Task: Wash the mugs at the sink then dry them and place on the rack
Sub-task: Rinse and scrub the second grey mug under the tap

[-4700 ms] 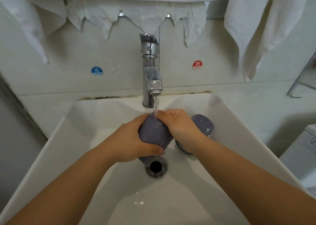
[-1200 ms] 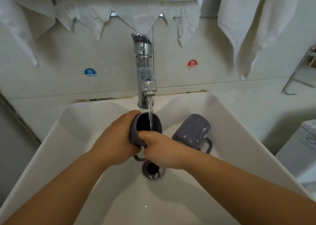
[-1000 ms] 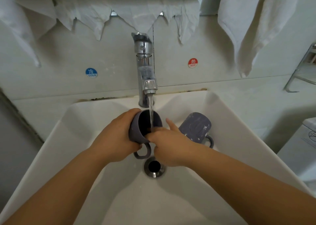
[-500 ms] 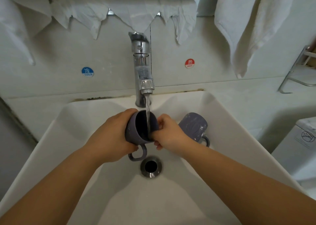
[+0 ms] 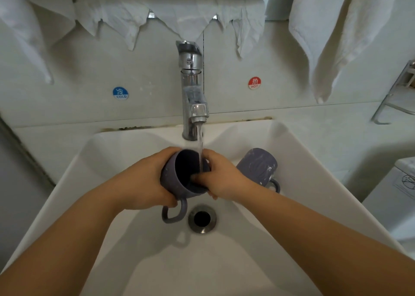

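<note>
2 purple mugs sit in the white sink (image 5: 298, 161), seen from the head camera. At frame centre, the left hand (image 5: 143, 183) wraps its fingers and thumb round the outer wall of the held mug (image 5: 173, 183), a closed grip that keeps the mug tilted with its opening toward the camera and its handle hanging at the bottom, just left of the drain (image 5: 202, 218). The right hand (image 5: 221, 179) clasps the mug's right rim: its thumb reaches down inside the dark interior while the other fingers curl round the outside, so this grip pinches the wall. A stream of water (image 5: 199, 143) falls from the chrome faucet (image 5: 190, 89), upper centre, and lands between the right hand and the mug's opening.

Right of centre, the second mug (image 5: 258, 167) lies in the basin just beside the right hand, its base turned toward the camera, pale specks on its side and its handle low against the basin.

On the wall, a blue COLD sticker (image 5: 120, 93) is left of the faucet and a red HOT sticker (image 5: 254, 83) is right of it. White towels (image 5: 325, 37) hang along the top of the frame. At the far right edge a metal rack (image 5: 395, 98) is partly in view.
</note>
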